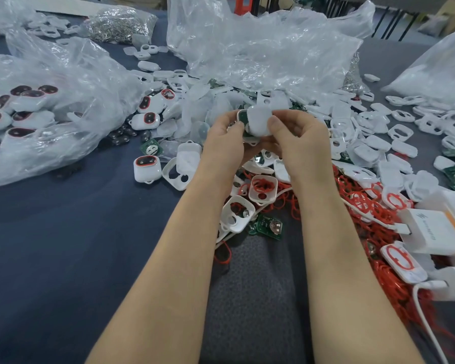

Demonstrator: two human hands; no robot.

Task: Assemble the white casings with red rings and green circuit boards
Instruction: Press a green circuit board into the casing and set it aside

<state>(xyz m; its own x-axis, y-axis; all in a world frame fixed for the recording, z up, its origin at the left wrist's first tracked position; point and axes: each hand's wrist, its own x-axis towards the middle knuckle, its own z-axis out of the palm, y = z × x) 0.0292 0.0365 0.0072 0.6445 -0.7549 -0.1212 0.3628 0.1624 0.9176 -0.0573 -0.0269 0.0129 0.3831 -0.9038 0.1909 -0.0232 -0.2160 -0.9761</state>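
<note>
Head view: much is hard to read from here. My fingers cover most of the casing (259,122), so I cannot tell how its two white parts meet. A sliver of green board (243,117) shows at its left side, tucked against the white shell. The casing is held up above the middle of the table (50,232), over the heap of loose parts. Its long axis seems to run away from me toward the far edge, rounded back facing me, though I cannot be sure.

My left hand (226,135) pinches the casing from the left, thumb on top. My right hand (297,135) pinches it from the right, its thumb pressed on the white shell. Both grip that one piece.

The charger (431,229) near the right edge carries a grey logo and a line of print, too blurred to read. Its cable (428,329) runs off the bottom of the picture.

Red rings (365,203) lie in a tangled pile toward the right edge, partly under white shells. A loose board (269,227) lies between my forearms, near side. A finished casing (146,168) with a red ring sits left of my left wrist. The bag (37,109) at the left edge holds more of these, blurred by the plastic. A crumpled clear bag (260,46) at the far edge hides what lies behind it.
</note>
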